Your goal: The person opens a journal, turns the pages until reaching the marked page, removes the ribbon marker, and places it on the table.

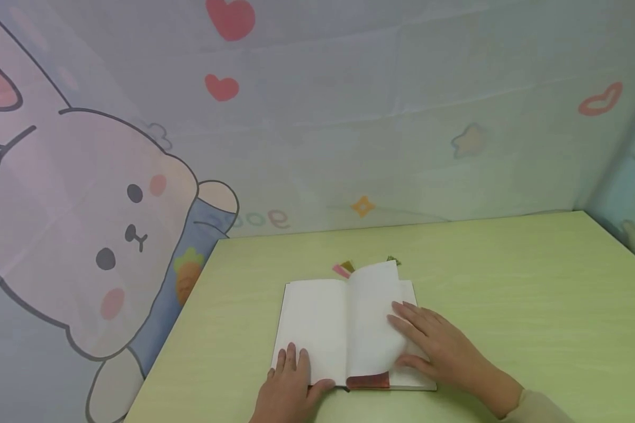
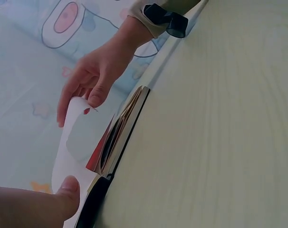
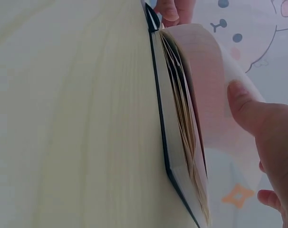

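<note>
Plainly, right hand (image 1: 440,346) pinches lifted page (image 1: 374,317) at edge, left hand (image 1: 290,382) rests on book (image 1: 317,320), table (image 1: 500,282) spreading wide around

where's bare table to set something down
Bare tabletop lies right of the right grip, left of the open book out to the table's left edge, and behind the tabs up to the printed backdrop. Crowded at the book: the left grip rests on the left page, the right grip holds the lifted page.

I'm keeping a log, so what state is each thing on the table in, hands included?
Book: lying open
Page: lifted, curved
Red-brown piece: partly under the page
Coloured strips: poking past the book
Left hand: resting on the book
Right hand: holding the page
</note>
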Demonstrator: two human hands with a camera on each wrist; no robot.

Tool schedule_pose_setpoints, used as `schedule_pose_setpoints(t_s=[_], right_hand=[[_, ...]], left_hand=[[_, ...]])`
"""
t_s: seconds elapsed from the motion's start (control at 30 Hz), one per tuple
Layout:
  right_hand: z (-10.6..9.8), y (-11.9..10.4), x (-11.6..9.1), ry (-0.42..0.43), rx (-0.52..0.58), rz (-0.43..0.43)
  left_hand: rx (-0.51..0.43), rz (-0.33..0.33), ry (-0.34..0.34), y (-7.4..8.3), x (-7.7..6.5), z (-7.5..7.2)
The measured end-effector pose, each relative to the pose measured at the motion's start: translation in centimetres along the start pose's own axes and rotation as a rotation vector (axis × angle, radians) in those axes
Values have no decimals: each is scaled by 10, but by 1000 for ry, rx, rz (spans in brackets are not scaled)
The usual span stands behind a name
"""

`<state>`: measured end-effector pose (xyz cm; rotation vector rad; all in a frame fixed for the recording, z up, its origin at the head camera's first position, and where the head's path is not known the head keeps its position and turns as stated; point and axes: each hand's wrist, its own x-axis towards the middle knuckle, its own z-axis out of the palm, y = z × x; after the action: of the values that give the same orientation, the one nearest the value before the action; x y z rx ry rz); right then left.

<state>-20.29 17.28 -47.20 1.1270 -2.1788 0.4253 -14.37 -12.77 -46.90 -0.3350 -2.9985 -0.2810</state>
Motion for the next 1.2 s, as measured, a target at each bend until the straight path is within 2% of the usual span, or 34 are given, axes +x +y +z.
schedule_pose_setpoints(t_s=[0.17,0.27,0.4,0.57,0.8,1.07,1.2], right_hand=[[0,-2,7,90,20,-54],[-1,-4,10,103,28,-60],[0,-6,13,107,34,-64],[3,-8,16,120,20,-75],[2,-13,21,134,8,-84],[-2,-14,22,123,1,-78],[-2,-14,23,125,3,-86]], left_hand=[[20,-24,16,3,1,0],[38,-41,11,6,4,-1],[67,-69,22,11,7,-1],[107,-92,72,16,7,3],[119,-127,103,24,7,2],[141,-107,139,24,5,-1],[142,-104,186,22,3,1]])
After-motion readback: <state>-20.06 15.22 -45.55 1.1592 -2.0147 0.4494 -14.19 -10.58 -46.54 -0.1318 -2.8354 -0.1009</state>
